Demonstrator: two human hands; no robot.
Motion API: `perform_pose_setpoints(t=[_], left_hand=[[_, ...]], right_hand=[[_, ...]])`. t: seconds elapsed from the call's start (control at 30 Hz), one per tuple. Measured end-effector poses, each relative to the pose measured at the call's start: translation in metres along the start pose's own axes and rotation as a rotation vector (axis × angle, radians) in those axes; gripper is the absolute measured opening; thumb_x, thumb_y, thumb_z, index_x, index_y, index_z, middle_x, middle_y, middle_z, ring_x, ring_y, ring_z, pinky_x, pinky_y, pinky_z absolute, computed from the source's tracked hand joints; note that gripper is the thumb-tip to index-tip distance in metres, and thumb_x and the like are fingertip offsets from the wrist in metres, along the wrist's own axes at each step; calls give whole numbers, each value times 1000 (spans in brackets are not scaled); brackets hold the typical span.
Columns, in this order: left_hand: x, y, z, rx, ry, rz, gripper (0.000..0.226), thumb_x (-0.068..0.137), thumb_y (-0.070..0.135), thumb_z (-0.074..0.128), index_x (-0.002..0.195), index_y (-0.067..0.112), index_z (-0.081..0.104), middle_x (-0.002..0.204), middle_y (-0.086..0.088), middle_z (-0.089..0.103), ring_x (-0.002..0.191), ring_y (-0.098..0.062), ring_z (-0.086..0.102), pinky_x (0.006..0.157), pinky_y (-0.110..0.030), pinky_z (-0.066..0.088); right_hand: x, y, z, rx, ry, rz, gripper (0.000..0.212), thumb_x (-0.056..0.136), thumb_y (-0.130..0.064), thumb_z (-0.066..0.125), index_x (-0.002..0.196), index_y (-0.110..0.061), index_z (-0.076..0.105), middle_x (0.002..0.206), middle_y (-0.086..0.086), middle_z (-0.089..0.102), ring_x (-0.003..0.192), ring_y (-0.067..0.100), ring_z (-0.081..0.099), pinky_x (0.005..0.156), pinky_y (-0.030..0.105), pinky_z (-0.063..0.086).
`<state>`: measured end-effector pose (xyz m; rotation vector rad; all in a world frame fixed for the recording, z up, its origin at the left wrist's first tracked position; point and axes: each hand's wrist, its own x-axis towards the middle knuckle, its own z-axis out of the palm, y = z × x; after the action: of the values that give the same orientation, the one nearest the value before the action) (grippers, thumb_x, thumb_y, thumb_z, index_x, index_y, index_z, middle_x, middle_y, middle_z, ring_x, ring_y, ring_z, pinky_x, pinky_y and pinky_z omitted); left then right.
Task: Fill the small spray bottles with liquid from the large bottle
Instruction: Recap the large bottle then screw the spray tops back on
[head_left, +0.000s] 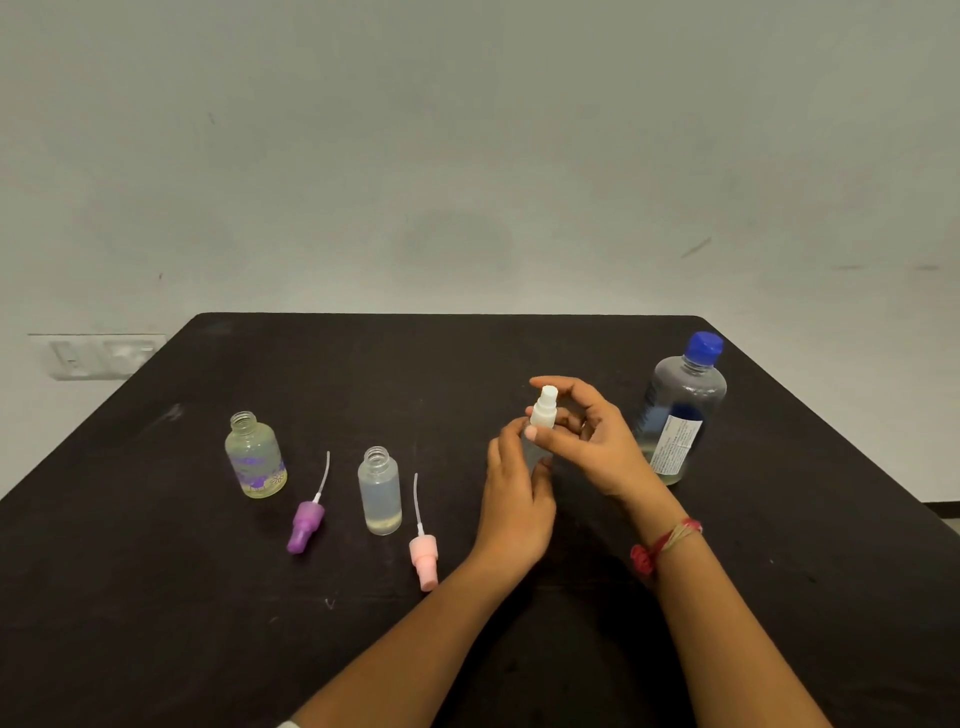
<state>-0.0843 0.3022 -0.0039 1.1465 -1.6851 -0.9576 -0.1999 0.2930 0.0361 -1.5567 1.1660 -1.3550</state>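
left hand (511, 499) hides most of the white-capped spray bottle (544, 413); large bottle (685, 395) label (675, 441) print seems illegible.

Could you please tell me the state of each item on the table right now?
Large bottle: upright, capped, liquid low.
Flowered bottle: upright, uncapped.
Purple sprayer: lying loose on table.
Clear bottle: upright, uncapped, little liquid.
Pink sprayer: lying loose on table.
Third bottle: upright, gripped by left hand.
White sprayer: on third bottle, pinched by right hand.

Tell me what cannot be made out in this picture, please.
Head view:
- The held small bottle: the left hand and the right hand, pinching its white spray top, cover the body; liquid level unclear.
- The label on the large bottle: print too small to read.
- The wall switch plate: blurred.
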Motion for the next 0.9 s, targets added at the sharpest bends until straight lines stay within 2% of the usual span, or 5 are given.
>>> perform_pose_setpoints(t=[0.17, 0.4, 0.6, 0.77, 0.9], left_hand=[[1, 0, 0, 14, 2, 3, 51, 99, 19, 45, 145, 24, 24, 136, 4, 34, 112, -3, 39, 89, -20, 36], [0, -1, 1, 9, -3, 3, 50, 99, 17, 45, 143, 27, 26, 137, 4, 34, 120, -8, 42, 93, -22, 38], [1, 0, 1, 5, 4, -2, 51, 99, 18, 45, 145, 25, 24, 138, 4, 34, 112, -2, 38, 89, -20, 36], [0, 0, 1, -1, 4, 6, 48, 99, 18, 44, 143, 26, 26, 137, 4, 35, 114, -4, 41, 92, -23, 39], [0, -1, 1, 10, -5, 11, 49, 99, 17, 45, 143, 27, 27, 137, 3, 35, 121, -9, 43, 98, -27, 41]], right_hand=[[-2, -5, -2, -21, -49, -17, 46, 86, 15, 53, 114, -21, 60, 116, -1, 65, 111, 8, 62, 87, 18, 50], [0, 1, 0, 14, 35, -6, 41, 79, 3, 71, 112, -19, 58, 113, 12, 61, 103, 14, 66, 83, 22, 53], [-1, -2, -2, -31, -47, -21, 43, 88, 10, 55, 117, -22, 59, 118, -1, 65, 112, 9, 62, 88, 19, 51], [-1, -1, 0, 20, 36, -25, 36, 80, 7, 68, 107, -16, 63, 105, 12, 67, 100, 15, 67, 83, 24, 54], [-1, -1, 0, 35, 37, -4, 47, 78, 3, 72, 119, -16, 58, 117, 14, 59, 105, 18, 65, 86, 25, 54]])
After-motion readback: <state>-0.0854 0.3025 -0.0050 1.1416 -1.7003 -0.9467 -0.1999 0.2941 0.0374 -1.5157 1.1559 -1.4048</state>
